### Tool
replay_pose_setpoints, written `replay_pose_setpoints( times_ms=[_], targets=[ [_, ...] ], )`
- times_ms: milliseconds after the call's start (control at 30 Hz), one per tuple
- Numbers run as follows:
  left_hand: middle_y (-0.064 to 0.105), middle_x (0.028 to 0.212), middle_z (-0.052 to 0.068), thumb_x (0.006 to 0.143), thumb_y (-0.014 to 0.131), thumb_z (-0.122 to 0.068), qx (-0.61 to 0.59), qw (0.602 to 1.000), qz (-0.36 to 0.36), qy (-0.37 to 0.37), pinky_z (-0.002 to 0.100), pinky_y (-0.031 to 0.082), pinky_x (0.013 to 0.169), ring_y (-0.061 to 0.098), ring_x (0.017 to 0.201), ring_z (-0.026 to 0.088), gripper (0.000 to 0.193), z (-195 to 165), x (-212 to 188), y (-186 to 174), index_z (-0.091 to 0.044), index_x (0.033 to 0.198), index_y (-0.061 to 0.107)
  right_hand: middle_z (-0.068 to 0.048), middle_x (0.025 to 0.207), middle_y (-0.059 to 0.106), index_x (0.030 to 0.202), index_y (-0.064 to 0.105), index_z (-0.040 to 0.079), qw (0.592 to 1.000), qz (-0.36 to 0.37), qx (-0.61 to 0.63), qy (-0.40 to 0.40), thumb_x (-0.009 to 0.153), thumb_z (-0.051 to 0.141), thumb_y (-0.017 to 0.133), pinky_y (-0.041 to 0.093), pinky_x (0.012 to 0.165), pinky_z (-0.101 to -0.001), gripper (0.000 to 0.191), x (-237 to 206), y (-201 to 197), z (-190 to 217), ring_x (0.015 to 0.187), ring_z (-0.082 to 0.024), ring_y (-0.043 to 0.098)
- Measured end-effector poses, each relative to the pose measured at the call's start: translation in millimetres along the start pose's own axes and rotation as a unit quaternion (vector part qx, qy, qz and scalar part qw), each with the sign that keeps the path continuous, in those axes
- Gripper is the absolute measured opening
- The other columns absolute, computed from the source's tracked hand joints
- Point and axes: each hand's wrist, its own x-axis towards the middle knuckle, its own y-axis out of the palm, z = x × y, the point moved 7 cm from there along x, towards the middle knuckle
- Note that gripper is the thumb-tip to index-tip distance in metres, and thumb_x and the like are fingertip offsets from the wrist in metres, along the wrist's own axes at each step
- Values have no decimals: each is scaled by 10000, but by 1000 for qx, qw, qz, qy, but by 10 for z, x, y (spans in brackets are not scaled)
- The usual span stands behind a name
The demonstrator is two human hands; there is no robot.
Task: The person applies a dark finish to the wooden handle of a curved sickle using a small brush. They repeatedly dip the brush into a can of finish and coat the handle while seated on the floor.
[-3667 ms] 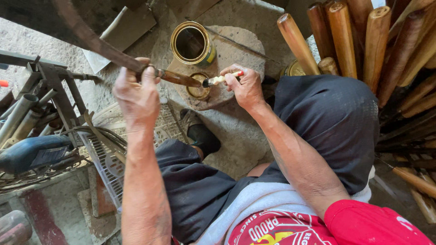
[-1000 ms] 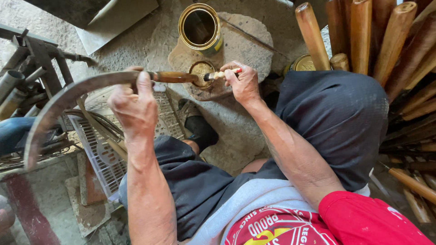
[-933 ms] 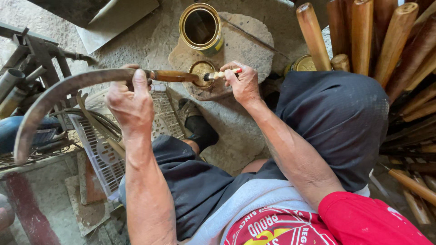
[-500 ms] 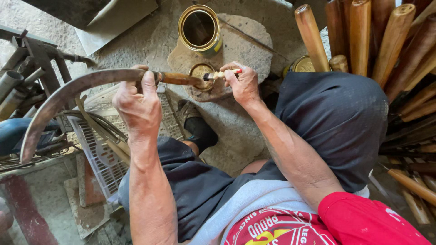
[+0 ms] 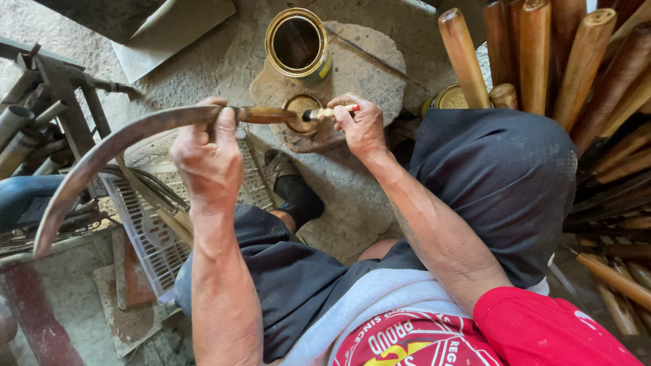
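The left hand (image 5: 207, 152) is gripping a curved sickle (image 5: 102, 152) tightly; the right hand (image 5: 359, 125) is pinching a small brush (image 5: 325, 113) over a shallow lid (image 5: 302, 107) (open tin (image 5: 297, 44) behind, wooden handles (image 5: 542, 61) crowding alongside).

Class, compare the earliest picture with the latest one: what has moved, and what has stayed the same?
The left hand has turned the sickle: its curved blade, first pointing up and away to the left, now arcs down to the left. The wooden handle has kept pointing at the small tin. The right hand still holds the brush at the handle's end. The open can and the stone slab have not moved.
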Motion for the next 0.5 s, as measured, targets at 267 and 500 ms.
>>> replay_pose_setpoints(
  times_ms=[267, 500],
  targets=[
    [749, 954, 125, 1065, 680, -38, -8, 1000, -16, -4, 329, 579, 750, 742, 858, 203, 105, -31, 25, 49, 2, 1160, 701, -26, 839, 759, 1018, 724, 1, 1000, -5, 21, -19, 980, 89, 595, 554, 605, -230, 161, 21, -43, -12, 641, -60, 661],
    [764, 985, 122, 1076, 662, -60, -10, 1000, -7, -15, 317, 603, 760, 759, 888, 213, 138, -6, 38, 18, -1, 1195, 701, -24, 814, 735, 1030, 724, 2, 999, -1, 35, -11, 985, 98, 598, 545, 606, -228, 164, 25, -56, 4, 647, -65, 651]
  ],
)
